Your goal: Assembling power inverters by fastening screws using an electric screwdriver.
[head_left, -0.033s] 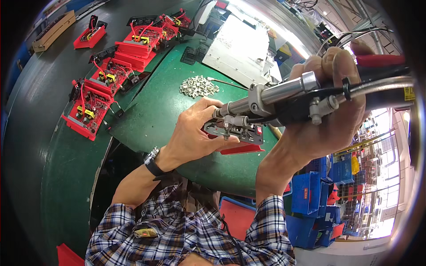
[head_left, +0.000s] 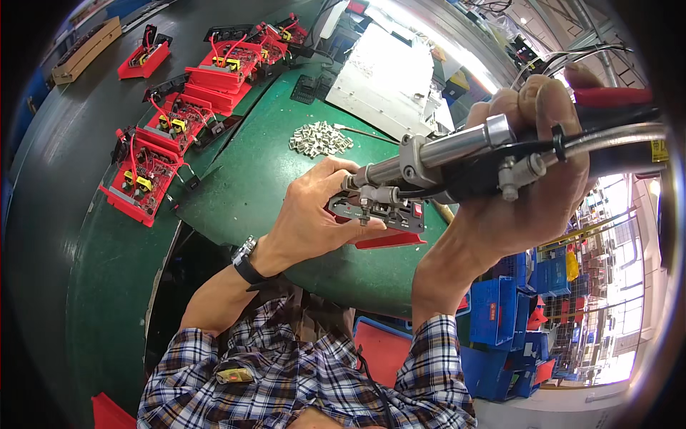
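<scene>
My right hand (head_left: 525,168) is wrapped round an automatic screwdriver (head_left: 457,146) with a metal barrel, small air fittings and a hose. Its nose points down and left at the black end panel (head_left: 411,217) of a red-cased electronic unit (head_left: 389,241). That panel carries a red switch, and the tool hides much of it. My left hand (head_left: 314,204), with a watch on the wrist, grips the unit's left end, thumb along the front and fingers behind. Whether the driver's tip touches the panel cannot be made out.
Several open red units with circuit boards (head_left: 146,175) line the dark belt at the left. A pile of small pale metal parts (head_left: 320,139) lies on the green table (head_left: 243,186). Behind it stands a white box (head_left: 382,79). Blue bins (head_left: 493,307) are stacked at the right.
</scene>
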`<state>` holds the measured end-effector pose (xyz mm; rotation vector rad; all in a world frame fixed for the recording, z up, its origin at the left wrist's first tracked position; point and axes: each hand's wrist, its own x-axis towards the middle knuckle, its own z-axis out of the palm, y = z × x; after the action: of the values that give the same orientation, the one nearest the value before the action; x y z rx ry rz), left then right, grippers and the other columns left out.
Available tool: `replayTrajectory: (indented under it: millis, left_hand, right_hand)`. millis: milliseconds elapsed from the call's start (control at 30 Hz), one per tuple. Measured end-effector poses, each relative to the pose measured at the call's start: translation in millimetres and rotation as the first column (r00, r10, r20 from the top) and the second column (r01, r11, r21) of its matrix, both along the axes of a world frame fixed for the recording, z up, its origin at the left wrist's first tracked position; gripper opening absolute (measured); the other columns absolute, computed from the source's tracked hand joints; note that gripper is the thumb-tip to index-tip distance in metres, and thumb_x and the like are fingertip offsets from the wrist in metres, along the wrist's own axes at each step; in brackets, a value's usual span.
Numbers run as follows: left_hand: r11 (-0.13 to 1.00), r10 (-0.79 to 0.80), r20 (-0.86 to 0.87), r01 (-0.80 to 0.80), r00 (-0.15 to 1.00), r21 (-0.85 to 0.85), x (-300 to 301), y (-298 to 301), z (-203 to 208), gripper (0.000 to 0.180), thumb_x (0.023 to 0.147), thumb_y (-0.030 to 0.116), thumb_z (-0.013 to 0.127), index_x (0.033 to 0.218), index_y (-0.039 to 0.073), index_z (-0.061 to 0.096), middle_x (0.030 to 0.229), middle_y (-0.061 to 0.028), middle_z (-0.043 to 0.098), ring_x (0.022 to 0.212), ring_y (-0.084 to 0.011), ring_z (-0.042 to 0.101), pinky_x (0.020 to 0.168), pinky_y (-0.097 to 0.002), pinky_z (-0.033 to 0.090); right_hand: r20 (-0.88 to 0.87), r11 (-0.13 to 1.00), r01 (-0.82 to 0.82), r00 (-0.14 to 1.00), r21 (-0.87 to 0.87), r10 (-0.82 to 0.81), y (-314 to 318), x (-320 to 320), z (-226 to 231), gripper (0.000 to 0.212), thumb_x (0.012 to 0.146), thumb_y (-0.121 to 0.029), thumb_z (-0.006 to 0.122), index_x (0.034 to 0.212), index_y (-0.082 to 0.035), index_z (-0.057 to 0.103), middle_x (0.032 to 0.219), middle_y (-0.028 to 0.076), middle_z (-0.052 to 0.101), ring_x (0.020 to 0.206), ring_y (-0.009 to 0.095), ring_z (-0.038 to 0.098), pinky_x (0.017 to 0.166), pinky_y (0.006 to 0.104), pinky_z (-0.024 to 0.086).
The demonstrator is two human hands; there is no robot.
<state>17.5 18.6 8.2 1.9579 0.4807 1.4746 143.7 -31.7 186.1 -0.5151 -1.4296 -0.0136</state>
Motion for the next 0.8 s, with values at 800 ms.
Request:
replayTrajectory:
  millis: [800]
  left_hand:
    - [0.991, -0.031, 0.155, 0.051, 0.987, -0.128, 5, -19, -15, 0.111, 0.062, 0.046, 0.099, 0.146, 0.0, 0.044, 0.121, -0.0169, 0.069, 0.106, -0.0258, 0.071, 0.095, -0.0358, 0.056]
  right_hand:
    - [-0.147, 0.994, -0.002, 0.989, 0.108, 0.018, -3, 45, 45, 0.037, 0.094, -0.031, 0.064, 0.113, 0.001, 0.062, 0.094, 0.01, 0.062, 0.078, 0.019, 0.061, 0.066, 0.0315, 0.051]
